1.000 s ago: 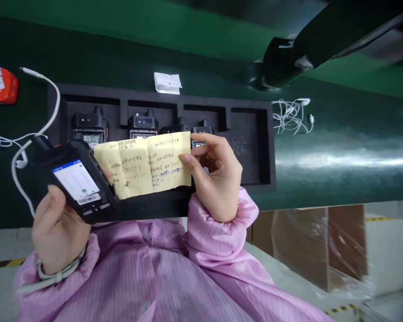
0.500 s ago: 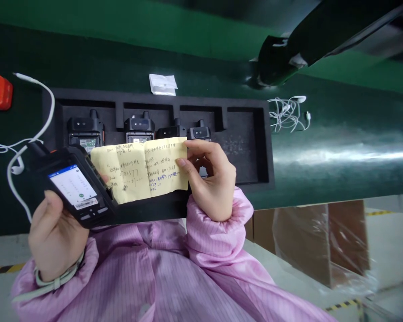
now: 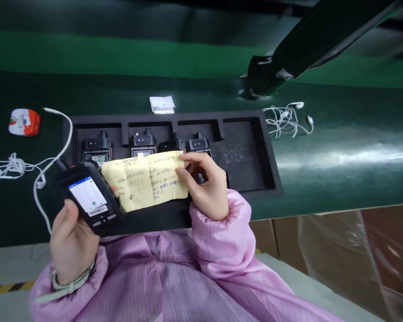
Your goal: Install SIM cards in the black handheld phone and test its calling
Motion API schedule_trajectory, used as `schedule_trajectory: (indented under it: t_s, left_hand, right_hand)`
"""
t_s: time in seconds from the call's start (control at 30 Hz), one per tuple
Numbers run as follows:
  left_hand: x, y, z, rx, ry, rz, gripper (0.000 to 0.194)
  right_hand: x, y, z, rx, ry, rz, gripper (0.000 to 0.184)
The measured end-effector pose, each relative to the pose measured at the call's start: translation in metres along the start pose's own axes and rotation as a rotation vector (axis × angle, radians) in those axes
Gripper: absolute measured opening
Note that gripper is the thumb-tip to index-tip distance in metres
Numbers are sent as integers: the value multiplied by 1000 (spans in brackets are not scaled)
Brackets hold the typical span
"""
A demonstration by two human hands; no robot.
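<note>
My left hand (image 3: 72, 241) is closed round a black handheld radio (image 3: 104, 217) with a stubby antenna and a lit screen. Its screen shows a white page with a blue top bar and a green round icon. Between the thumb and fingers of my right hand (image 3: 206, 185) is the right edge of a creased yellow paper note (image 3: 146, 181) covered in handwriting. The note's left edge meets the radio, where a fingertip of my left hand shows. Behind the note, several similar radios (image 3: 96, 145) lie in a black foam tray (image 3: 277, 179), partly hidden by the paper.
White earphones (image 3: 284, 118) lie right of the tray, and more white earphones (image 3: 13, 167) lie left. A white cable (image 3: 69, 138) curves past the tray's left end. Behind are a small white packet (image 3: 162, 105) and a red-and-white box (image 3: 25, 122). A black post (image 3: 265, 76) rises at the back.
The view has shifted, so the tray and bench sit lower in the picture and the red-and-white box shows whole. Both hands keep their hold on the radio and note.
</note>
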State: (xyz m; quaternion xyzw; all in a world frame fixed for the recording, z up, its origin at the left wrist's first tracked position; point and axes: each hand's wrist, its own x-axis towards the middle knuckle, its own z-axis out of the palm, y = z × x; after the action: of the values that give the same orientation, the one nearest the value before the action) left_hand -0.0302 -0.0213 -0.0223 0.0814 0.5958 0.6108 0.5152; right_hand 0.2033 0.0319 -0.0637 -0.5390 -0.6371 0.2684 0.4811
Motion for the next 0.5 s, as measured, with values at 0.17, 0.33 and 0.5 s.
schedule_trajectory:
  t_s: [0.17, 0.33, 0.5]
  left_hand:
    - [0, 0, -1, -4, -4, 6, 43]
    - [4, -4, -4, -62, -44, 37, 35]
    - [7, -6, -9, -83, -85, 75, 28]
  right_hand:
    - [0, 3, 2, 21, 1, 22, 15]
    - [0, 4, 3, 32, -9, 14, 15]
    - [0, 5, 4, 31, -19, 25, 15]
